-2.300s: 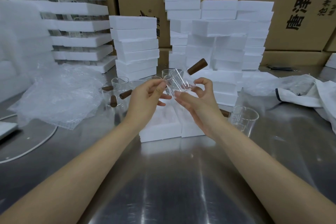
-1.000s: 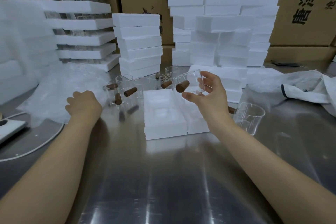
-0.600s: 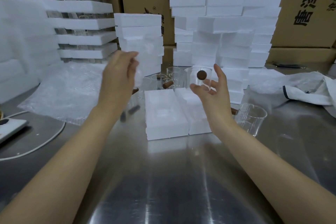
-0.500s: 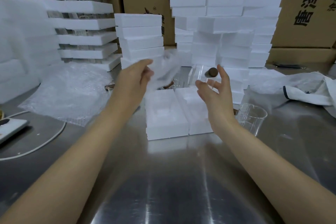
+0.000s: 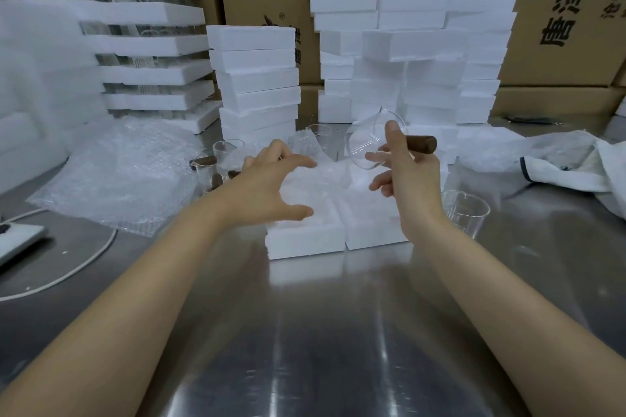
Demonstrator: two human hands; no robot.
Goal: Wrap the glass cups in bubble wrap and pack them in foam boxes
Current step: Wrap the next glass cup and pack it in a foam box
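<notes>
The left hand [image 5: 271, 189], having just fetched a bubble wrap sheet [image 5: 311, 159], is spreading it with wide fingers over the open foam box [image 5: 305, 240] on the counter [image 5: 305, 332], while the right hand [image 5: 406, 176] is holding a glass cup [image 5: 369, 145] just above, ready for wrapping.

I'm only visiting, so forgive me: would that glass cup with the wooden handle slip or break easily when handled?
Probably fragile: the glass cup looks thin and clear. Likely slippery, so the right hand pinches near its wooden handle. Set down sideways, it might roll.
</notes>
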